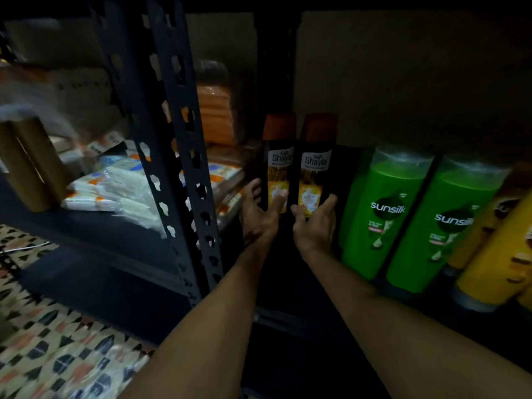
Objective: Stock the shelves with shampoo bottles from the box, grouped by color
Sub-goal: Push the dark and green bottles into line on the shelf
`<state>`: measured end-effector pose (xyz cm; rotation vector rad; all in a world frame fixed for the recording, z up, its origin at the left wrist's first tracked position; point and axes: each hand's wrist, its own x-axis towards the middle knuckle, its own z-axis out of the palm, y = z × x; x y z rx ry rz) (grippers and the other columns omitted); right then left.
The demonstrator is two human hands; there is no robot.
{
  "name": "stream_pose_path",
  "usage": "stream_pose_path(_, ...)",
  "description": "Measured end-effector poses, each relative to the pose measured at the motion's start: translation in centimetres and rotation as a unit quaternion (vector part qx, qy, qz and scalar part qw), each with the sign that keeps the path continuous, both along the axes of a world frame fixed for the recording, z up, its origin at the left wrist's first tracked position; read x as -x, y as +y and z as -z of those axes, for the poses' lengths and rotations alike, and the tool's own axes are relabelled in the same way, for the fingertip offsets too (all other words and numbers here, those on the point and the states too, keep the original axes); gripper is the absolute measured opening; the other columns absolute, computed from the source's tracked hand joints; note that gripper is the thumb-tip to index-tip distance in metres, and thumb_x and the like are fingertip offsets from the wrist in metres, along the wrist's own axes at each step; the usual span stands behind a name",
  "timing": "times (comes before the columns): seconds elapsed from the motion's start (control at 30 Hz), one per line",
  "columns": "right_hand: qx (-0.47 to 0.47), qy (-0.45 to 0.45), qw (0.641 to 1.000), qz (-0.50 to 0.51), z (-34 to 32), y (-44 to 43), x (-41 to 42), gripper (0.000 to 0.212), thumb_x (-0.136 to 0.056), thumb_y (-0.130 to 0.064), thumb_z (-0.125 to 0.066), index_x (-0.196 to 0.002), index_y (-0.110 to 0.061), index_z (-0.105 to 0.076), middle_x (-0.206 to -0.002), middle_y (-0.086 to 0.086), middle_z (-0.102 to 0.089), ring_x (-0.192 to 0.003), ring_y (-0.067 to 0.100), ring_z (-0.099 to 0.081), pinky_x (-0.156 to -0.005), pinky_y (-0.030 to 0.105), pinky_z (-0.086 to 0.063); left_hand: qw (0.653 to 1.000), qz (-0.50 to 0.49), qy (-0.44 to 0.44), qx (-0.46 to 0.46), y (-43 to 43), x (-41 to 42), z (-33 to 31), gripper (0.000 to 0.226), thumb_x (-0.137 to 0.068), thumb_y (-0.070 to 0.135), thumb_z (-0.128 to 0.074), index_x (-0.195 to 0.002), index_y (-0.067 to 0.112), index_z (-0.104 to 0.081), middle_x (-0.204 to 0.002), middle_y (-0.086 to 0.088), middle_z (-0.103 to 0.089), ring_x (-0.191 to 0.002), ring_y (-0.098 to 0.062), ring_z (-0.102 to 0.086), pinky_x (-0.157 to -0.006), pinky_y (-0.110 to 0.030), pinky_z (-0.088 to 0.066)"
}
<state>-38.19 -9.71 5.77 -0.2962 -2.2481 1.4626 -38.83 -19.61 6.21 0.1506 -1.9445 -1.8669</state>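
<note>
Currently: two tall black plastic shampoo bottles with brown caps stand upright, side by side, far back on the dark metal shelf (288,286), just right of the slotted steel upright (184,139).

Left hand (259,217) grips the left black bottle (277,159) low down, with the thumb across the front label and the fingers round its left side. Right hand (313,223) grips the right black bottle (316,162) likewise, thumb on the left, fingers on the right. Contact behind both bottles is hidden.

To the right, nearer and apart from the black pair, are two green plastic bottles (383,208), then yellow bottles (495,254) at the frame edge. Box not in view.

Handling (judged): rigid plastic, probably full and so moderately heavy. The glossy walls are likely slippery; not fragile. The bottles are tall and narrow, so they tip easily. A low hold suits sliding the base into line. For lifting, take the mid-body across the narrow sides, not the cap.
</note>
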Motion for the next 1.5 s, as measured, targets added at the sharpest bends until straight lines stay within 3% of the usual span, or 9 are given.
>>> stream_pose_path(0.2,0.005,0.005,1.0,0.018,0.1,0.0,0.3,0.056,-0.092,-0.02,-0.071,-0.134,-0.003,-0.037,-0.122,0.02,-0.061,-0.11,0.036,-0.059,-0.083,0.036,-0.043,0.997,0.018,0.004,0.069,-0.3,0.7,0.2,0.072,-0.087,0.061,-0.066,-0.146,0.027,-0.043,-0.14,-0.005,-0.059,-0.13,-0.022,-0.056,-0.107,-0.052,-0.049)
stream_pose_path(0.37,0.006,0.011,0.999,0.038,0.1,-0.2,-0.8,0.073,-0.091,-0.017,-0.071,-0.15,-0.004,-0.031,-0.135,0.024,-0.057,-0.122,0.039,-0.056,-0.099,0.046,-0.046,0.99,0.02,0.037,0.136,0.0,-1.2,0.0,0.064,-0.102,0.046,-0.048,-0.158,0.02,-0.029,-0.151,-0.003,-0.05,-0.138,-0.018,-0.049,-0.112,-0.039,-0.042)
stream_pose_path(0.6,-0.001,0.038,0.999,0.028,-0.3,-0.5,-3.6,0.082,-0.08,-0.04,-0.055,-0.149,-0.002,-0.032,-0.137,0.025,-0.055,-0.124,0.041,-0.054,-0.102,0.046,-0.043,0.99,0.038,0.015,0.136,0.3,-2.0,-0.2,0.082,-0.092,0.058,-0.047,-0.161,0.033,-0.01,-0.164,-0.002,-0.033,-0.148,-0.02,-0.036,-0.12,-0.051,-0.034)
stream_pose_path(0.8,-0.008,0.047,0.999,0.026,-0.1,-0.4,-3.7,0.083,-0.086,-0.038,-0.068,-0.151,-0.005,-0.03,-0.138,0.021,-0.055,-0.123,0.04,-0.055,-0.099,0.047,-0.045,0.988,-0.024,0.01,0.151,0.1,-0.7,-0.5,0.092,-0.081,0.044,-0.08,-0.155,0.022,-0.029,-0.15,-0.007,-0.049,-0.136,-0.025,-0.051,-0.109,-0.052,-0.046)
stream_pose_path(0.93,-0.011,0.051,0.998,0.03,0.2,-0.2,-3.4,0.083,-0.085,-0.027,-0.078,-0.15,-0.003,-0.033,-0.136,0.022,-0.057,-0.121,0.04,-0.057,-0.097,0.044,-0.047,0.98,-0.067,0.015,0.188,0.3,-0.1,-0.5,0.086,-0.077,0.035,-0.085,-0.15,0.017,-0.042,-0.142,-0.008,-0.055,-0.131,-0.028,-0.054,-0.106,-0.053,-0.046)
stream_pose_path(1.1,0.015,0.07,0.997,0.018,0.1,-0.5,-3.9,0.095,-0.075,-0.061,-0.046,-0.149,-0.003,-0.034,-0.133,0.022,-0.059,-0.117,0.04,-0.058,-0.095,0.044,-0.046,0.975,-0.091,0.012,0.2,0.2,-1.1,-0.8,0.083,-0.077,0.034,-0.082,-0.15,0.027,-0.044,-0.132,0.0,-0.065,-0.121,-0.021,-0.06,-0.102,-0.036,-0.046)
stream_pose_path(1.2,0.028,0.059,0.998,0.017,-0.1,-0.5,-3.9,0.089,-0.078,-0.051,-0.052,-0.15,-0.003,-0.034,-0.136,0.023,-0.057,-0.121,0.039,-0.056,-0.099,0.043,-0.044,0.979,-0.102,0.006,0.177,0.1,-2.0,-0.8,0.071,-0.077,0.035,-0.082,-0.141,0.03,-0.052,-0.114,0.013,-0.063,-0.109,-0.013,-0.061,-0.091,-0.025,-0.041)
stream_pose_path(1.37,0.039,0.04,0.998,0.027,-0.3,-0.4,-3.8,0.075,-0.088,-0.029,-0.069,-0.15,-0.004,-0.033,-0.139,0.023,-0.055,-0.124,0.039,-0.055,-0.102,0.046,-0.044,0.982,-0.092,0.048,0.161,-0.1,-3.1,-0.5,0.044,-0.079,0.047,-0.079,-0.117,0.032,-0.064,-0.105,0.013,-0.068,-0.093,-0.008,-0.07,-0.081,-0.035,-0.062)
stream_pose_path(1.5,0.028,0.038,0.998,0.038,0.1,-0.3,-3.5,0.072,-0.09,-0.02,-0.073,-0.149,-0.003,-0.036,-0.136,0.024,-0.057,-0.122,0.039,-0.056,-0.1,0.046,-0.045,0.982,-0.086,0.073,0.149,-0.1,-3.7,-0.1,0.041,-0.08,0.045,-0.082,-0.115,0.034,-0.064,-0.105,0.014,-0.068,-0.093,-0.005,-0.07,-0.077,-0.035,-0.062)
